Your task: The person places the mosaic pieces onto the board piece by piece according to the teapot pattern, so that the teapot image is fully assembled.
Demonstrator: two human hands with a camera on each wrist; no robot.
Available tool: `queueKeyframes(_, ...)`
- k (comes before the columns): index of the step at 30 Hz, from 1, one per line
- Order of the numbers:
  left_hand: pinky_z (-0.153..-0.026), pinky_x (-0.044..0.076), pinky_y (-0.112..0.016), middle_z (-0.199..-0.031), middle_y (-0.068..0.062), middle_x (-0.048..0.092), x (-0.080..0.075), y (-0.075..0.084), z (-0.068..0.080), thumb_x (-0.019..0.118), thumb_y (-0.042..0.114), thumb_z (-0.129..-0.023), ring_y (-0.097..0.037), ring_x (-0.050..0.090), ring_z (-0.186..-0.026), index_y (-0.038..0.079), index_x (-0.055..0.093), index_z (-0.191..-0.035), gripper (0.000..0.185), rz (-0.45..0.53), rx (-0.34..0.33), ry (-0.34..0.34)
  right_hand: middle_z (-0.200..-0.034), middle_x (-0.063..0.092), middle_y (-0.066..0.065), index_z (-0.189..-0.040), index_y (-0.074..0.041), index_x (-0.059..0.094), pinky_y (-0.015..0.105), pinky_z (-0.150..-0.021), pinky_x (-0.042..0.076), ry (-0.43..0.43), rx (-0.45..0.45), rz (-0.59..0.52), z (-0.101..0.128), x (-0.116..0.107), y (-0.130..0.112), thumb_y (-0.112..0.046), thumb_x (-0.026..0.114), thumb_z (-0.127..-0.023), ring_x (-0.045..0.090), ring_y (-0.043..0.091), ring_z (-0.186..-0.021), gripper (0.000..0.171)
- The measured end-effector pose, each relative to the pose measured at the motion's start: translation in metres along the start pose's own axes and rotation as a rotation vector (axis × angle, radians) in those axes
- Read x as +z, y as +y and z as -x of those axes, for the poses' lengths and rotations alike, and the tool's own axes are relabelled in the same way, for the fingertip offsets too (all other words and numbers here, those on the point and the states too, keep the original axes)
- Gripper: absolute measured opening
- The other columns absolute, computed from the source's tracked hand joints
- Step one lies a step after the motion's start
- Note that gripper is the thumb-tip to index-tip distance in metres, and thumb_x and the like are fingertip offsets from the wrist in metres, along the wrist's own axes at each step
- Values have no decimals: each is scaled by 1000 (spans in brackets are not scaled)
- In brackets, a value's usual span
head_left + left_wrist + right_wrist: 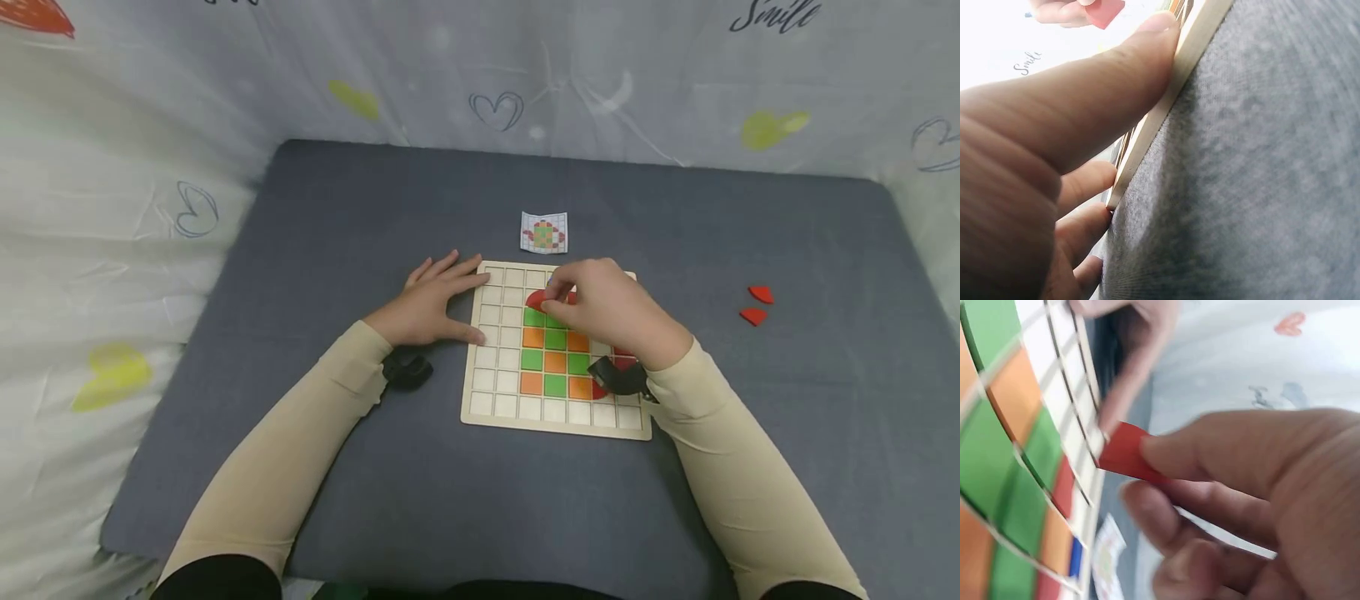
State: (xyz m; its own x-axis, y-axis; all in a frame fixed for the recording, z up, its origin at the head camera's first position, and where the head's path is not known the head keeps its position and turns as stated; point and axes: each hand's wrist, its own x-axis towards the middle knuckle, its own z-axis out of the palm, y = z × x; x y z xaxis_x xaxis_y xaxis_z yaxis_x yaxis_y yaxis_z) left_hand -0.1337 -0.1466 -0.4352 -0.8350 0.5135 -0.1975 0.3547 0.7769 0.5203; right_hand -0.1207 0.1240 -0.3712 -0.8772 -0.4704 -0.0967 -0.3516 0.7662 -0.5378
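The right hand [607, 312] hovers over the upper middle of the board [487, 408], its thumb and fingers [1210, 453] pinching a red piece [1124, 453]. In the head view the piece [534, 298] shows just beyond the fingertips, above the top row of green tiles [534, 317]; whether it already touches the board is hard to tell, since the right wrist view is blurred.

The left hand [433, 304] lies flat on the bench [375, 208] at the board's left edge, fingers spread and straight, the thumb [1104, 94] pressed along the wooden rim [1166, 106] and the fingertips reaching onto the nearest cells. It holds nothing.

Green and orange tiles [555, 362] fill a checkered block in the board's middle, with red showing at the block's lower right under the right wrist.

A small pattern card [544, 232] lies just beyond the board. Two loose red pieces [757, 305] lie well apart to the right.
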Motion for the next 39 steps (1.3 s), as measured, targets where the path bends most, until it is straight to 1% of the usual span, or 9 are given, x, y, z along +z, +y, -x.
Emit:
queueKeyframes(5, -119, -12, -44, -163, 11, 10, 0, -2, 0, 73, 68, -73, -16, -7, -151, 30, 32, -154, 99, 9, 21, -1, -84, 68, -3, -99, -14, 73, 32, -56, 43, -5, -9, -62, 0, 10, -5, -17, 65, -91, 49, 17, -53, 12)
queueKeyframes(9, -119, -11, -44, -163, 11, 10, -1, -3, 1, 72, 68, -73, -16, -7, -151, 30, 32, -154, 99, 11, 27, -1, -87, 69, -1, -111, -11, 72, 31, -61, 44, 7, 6, -64, -1, 18, -9, -17, 64, -92, 53, 16, -61, 22)
queueKeyframes(14, -119, -11, -44, -163, 11, 10, -2, -3, 1, 73, 68, -73, -16, -6, -151, 30, 32, -154, 98, 11, 25, -1, -81, 68, -7, -97, -17, 75, 31, -61, 46, 25, 9, -42, -1, 29, -15, -23, 67, -91, 56, 14, -67, 12)
queueKeyframes(18, -119, -11, -44, -163, 12, 10, -2, -3, 1, 72, 68, -73, -16, -6, -151, 31, 32, -154, 97, 4, 23, 2, -80, 68, -8, -103, -17, 75, 31, -54, 45, 13, 2, -9, 0, 36, -19, -23, 65, -92, 54, 12, -58, 16)
queueKeyframes(21, -119, -11, -44, -163, 12, 10, -1, -3, 1, 72, 68, -74, -16, -6, -151, 31, 31, -154, 97, 0, 23, 2, -83, 70, -6, -107, -16, 76, 29, -55, 46, 12, -28, 42, 1, 40, -22, -21, 64, -92, 55, 11, -61, 20)
queueKeyframes(25, -119, -11, -44, -163, 11, 10, -2, -2, 1, 72, 67, -74, -16, -6, -151, 30, 31, -154, 97, 3, 25, 1, -88, 71, -6, -102, -17, 79, 27, -56, 47, 15, -50, 72, 3, 43, -26, -18, 66, -92, 56, 10, -66, 17)
queueKeyframes(29, -119, -11, -44, -163, 10, 11, -2, -2, 1, 73, 66, -74, -17, -6, -151, 30, 31, -154, 97, 5, 23, 1, -84, 69, -7, -102, -17, 79, 28, -50, 44, -12, -42, 79, 6, 44, -30, -19, 70, -90, 53, 11, -61, 15)
queueKeyframes(32, -119, -11, -44, -163, 10, 11, -2, -1, 1, 73, 66, -74, -16, -6, -151, 30, 32, -154, 97, 1, 21, 4, -73, 64, -6, -99, -16, 77, 28, -49, 42, -37, -46, 113, 6, 46, -32, -21, 73, -89, 51, 13, -59, 12)
queueKeyframes(39, -119, -11, -44, -163, 11, 11, -2, -1, 0, 73, 68, -73, -16, -6, -151, 30, 32, -154, 98, 0, 16, 2, -82, 68, -3, -92, -12, 78, 27, -63, 51, -17, -92, 118, 5, 55, -33, -10, 67, -88, 58, 14, -73, 11)
